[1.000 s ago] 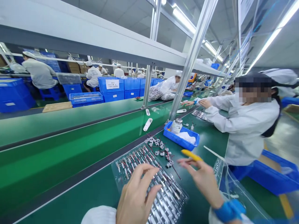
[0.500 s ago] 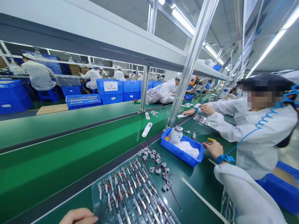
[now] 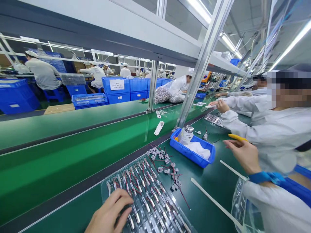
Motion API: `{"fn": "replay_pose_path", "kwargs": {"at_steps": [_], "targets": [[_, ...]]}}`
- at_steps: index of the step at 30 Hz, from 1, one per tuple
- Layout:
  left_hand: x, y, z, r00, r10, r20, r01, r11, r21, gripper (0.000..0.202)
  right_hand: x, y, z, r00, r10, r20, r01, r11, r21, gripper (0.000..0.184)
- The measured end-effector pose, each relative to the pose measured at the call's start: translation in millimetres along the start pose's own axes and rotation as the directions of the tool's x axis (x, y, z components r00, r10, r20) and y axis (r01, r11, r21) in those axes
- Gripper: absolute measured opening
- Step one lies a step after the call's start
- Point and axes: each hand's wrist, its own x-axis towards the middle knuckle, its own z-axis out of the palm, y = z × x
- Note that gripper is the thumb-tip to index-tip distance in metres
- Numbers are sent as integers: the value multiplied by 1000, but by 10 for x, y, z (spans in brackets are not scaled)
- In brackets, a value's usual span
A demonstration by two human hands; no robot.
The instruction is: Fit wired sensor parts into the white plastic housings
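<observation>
My left hand [image 3: 110, 212] hovers over the near left part of a clear plastic tray [image 3: 105, 191], fingers curved and thumb apart, with nothing visible in it. The tray holds rows of small silver cylindrical parts with red and white wires [image 3: 147, 205]. To the right, my right hand [image 3: 244, 155] is raised above the green bench, fingers stretched out, with no held thing showing. It wears a yellow finger cover [image 3: 237, 138] and a blue wrist strap [image 3: 266, 177]. Between the hands lie loose grey-white plastic pieces with red wires [image 3: 167, 161].
A blue bin [image 3: 204, 163] holds a bottle [image 3: 186, 135] and white cloth [image 3: 199, 149]. Pale strips [image 3: 213, 202] lie on the bench. Two white casings sit on the green belt [image 3: 80, 161]. A metal post [image 3: 201, 61] rises behind. A co-worker [image 3: 262, 113] handles a white part at right.
My left hand has come up and right, over the tray. My right hand has moved right and nearer, away from the blue bin. The view has shifted slightly.
</observation>
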Motion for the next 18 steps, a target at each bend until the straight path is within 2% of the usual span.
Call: {"fn": "replay_pose_path", "kwargs": {"at_steps": [3, 4, 5, 6, 8, 12, 14, 16, 18], "targets": [[167, 186, 159, 990, -49, 134, 46, 999, 26, 23, -475, -389, 60, 982, -104, 160, 83, 988, 133, 37], [209, 240, 204, 986, -66, 156, 61, 998, 33, 24, -640, -515, 125, 951, -175, 254, 130, 975, 181, 34], [242, 280, 239, 983, -82, 167, 77, 996, 36, 25, -793, -633, 206, 863, -306, 403, 230, 947, 225, 28], [266, 305, 260, 981, -99, 169, 94, 995, 37, 25, -927, -738, 298, 782, -396, 481, 322, 918, 232, 22], [285, 306, 261, 979, -124, 164, 120, 992, 33, 25, -1122, -908, 494, 698, -465, 544, 430, 881, 200, 15], [245, 195, 154, 976, -176, 131, 172, 984, 39, 23, -1279, -1133, 865, 710, -457, 535, 475, 873, 116, 15], [212, 143, 86, 974, -199, 112, 195, 980, 44, 23, -1296, -1212, 1014, 694, -469, 546, 494, 862, 114, 26], [180, 116, 26, 971, -218, 94, 214, 976, 47, 23, -1288, -1270, 1122, 683, -475, 554, 494, 860, 128, 30], [147, 122, -17, 969, -235, 79, 232, 972, 47, 23, -1265, -1318, 1165, 691, -462, 556, 466, 873, 145, 23]]}}
